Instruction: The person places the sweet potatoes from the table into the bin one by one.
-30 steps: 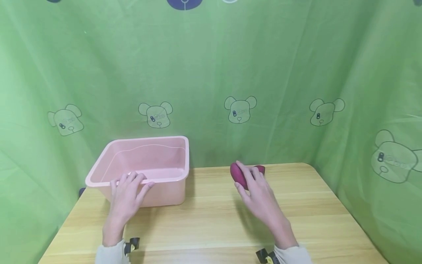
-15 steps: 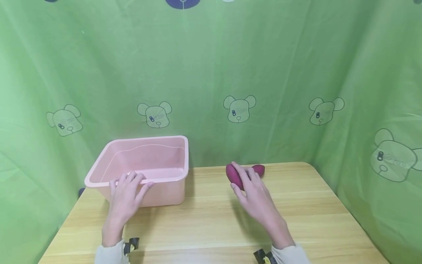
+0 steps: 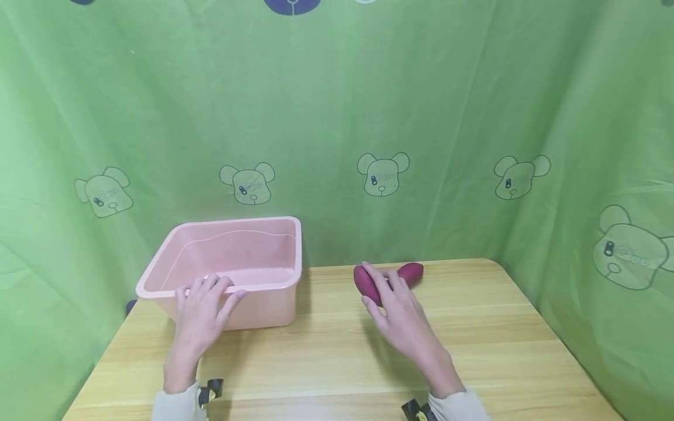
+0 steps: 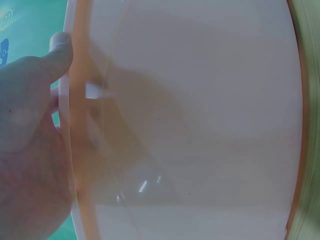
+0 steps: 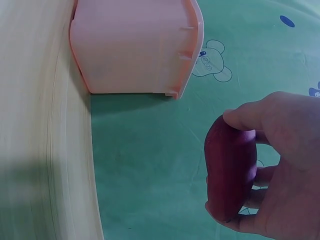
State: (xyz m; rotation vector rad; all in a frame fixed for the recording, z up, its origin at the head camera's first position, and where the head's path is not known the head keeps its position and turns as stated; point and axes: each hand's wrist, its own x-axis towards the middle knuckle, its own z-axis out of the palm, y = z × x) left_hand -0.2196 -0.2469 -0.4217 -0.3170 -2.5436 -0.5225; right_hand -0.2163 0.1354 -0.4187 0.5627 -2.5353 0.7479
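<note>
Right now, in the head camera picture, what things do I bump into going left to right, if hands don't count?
Pink tub → held purple thing → other purple thing.

Pink tub [image 3: 263, 310], at the table's back left corner: smooth plastic, glossy, with small bright glints on the wall in the left wrist view. Table [image 3: 326, 374]: smooth, wood-grained top with a faint sheen. Held purple object [image 3: 364, 282] and second purple object [image 3: 413, 273], by the back edge: smooth, nearly matt; material indeterminate. Curtain [image 3: 316, 117], beyond that edge: thin, creased, cloth-like, softly lustrous. Sleeves [image 3: 179, 406], front edge: matt cloth.
</note>
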